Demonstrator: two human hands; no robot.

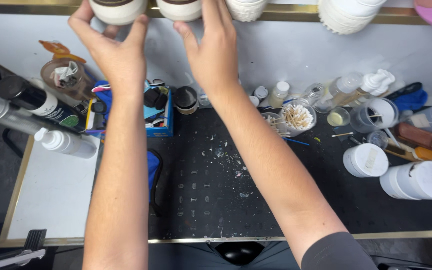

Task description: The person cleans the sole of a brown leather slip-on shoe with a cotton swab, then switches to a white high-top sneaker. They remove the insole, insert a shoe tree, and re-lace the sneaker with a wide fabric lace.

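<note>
Far left: I see dark bottles lying beside a white squeeze bottle on the pale part of the tabletop; a clear cup of scraps stands behind them
Left hand: my left hand reaches up to the gold-edged shelf; thumb and fingers curl around a white jar with a dark top, grasping it at the shelf's front edge
Centre left: a blue box of small tools sits just beside my left forearm; a dark round pot stands next to it
Right hand: my right hand lies against a second white jar just right of the first; fingers are spread up its side, thumb out to the left; I cannot tell whether it truly grips
Centre: a black mat flecked with pale chips lies between my forearms
Right: a glass dish of wooden sticks stands near small vials; spray bottles lean behind; white lidded tubs sit at the mat's right end
</note>
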